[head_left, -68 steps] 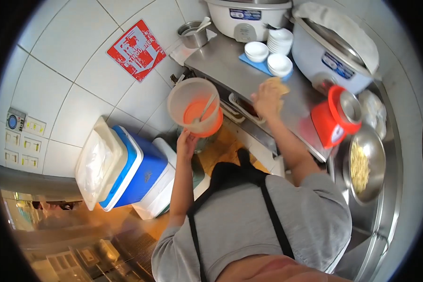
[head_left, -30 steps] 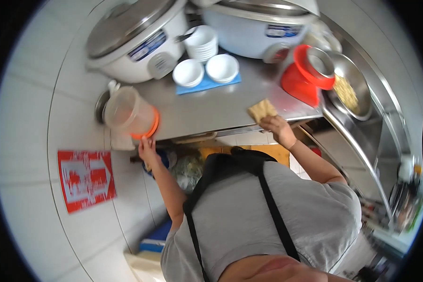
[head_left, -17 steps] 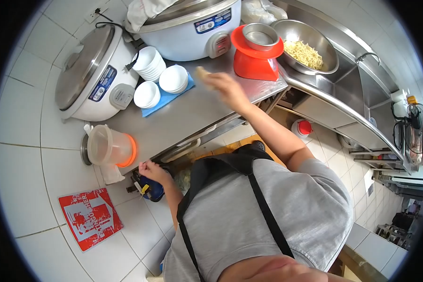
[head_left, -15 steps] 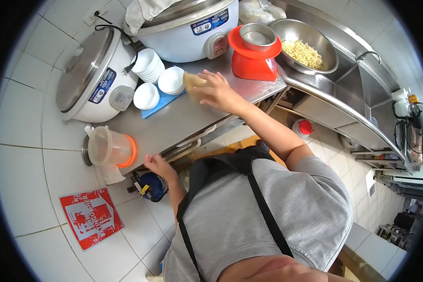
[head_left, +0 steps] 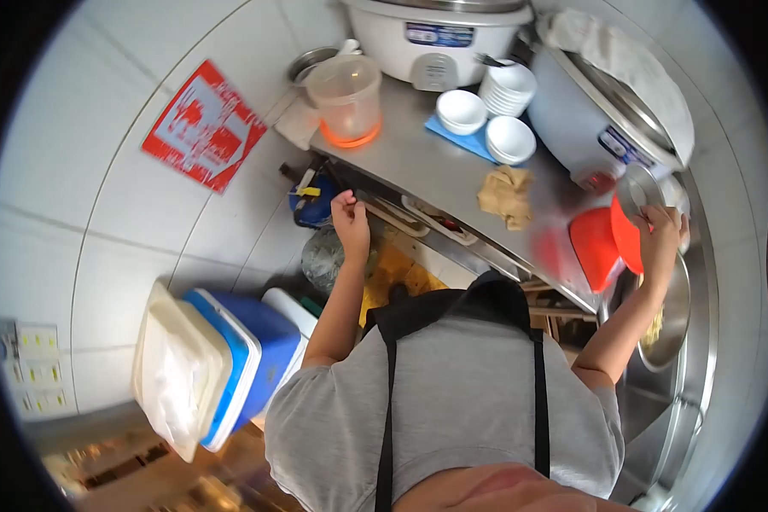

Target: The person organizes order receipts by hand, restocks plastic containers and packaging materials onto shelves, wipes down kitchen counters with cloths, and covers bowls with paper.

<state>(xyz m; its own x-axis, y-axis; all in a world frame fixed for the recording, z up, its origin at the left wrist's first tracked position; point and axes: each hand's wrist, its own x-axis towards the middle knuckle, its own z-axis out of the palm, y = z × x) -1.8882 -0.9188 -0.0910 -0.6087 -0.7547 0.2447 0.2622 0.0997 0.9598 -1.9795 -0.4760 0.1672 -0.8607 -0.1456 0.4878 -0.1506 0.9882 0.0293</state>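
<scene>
My right hand (head_left: 662,229) is at the rim of a round metal pan (head_left: 637,189), its fingers closed on the edge. The pan sits over a red kitchen scale (head_left: 596,247) at the counter's right end. A crumpled tan cloth (head_left: 506,196) lies on the steel counter (head_left: 410,145), left of the scale. My left hand (head_left: 350,220) hangs in front of the counter's edge, fingers loosely bent and thumb apart, with nothing visible in it. White bowls (head_left: 510,140) stand behind the cloth, some on a blue cloth (head_left: 454,136).
Two large rice cookers (head_left: 435,38) stand at the back. A plastic container (head_left: 343,90) with an orange base is at the left end. A metal bowl (head_left: 676,311) of noodles rests by the sink at right. A blue cooler (head_left: 252,354) stands low at left.
The tan cloth has left my right hand and lies on the counter. My right hand has moved right to the metal pan on the scale. The view has turned left.
</scene>
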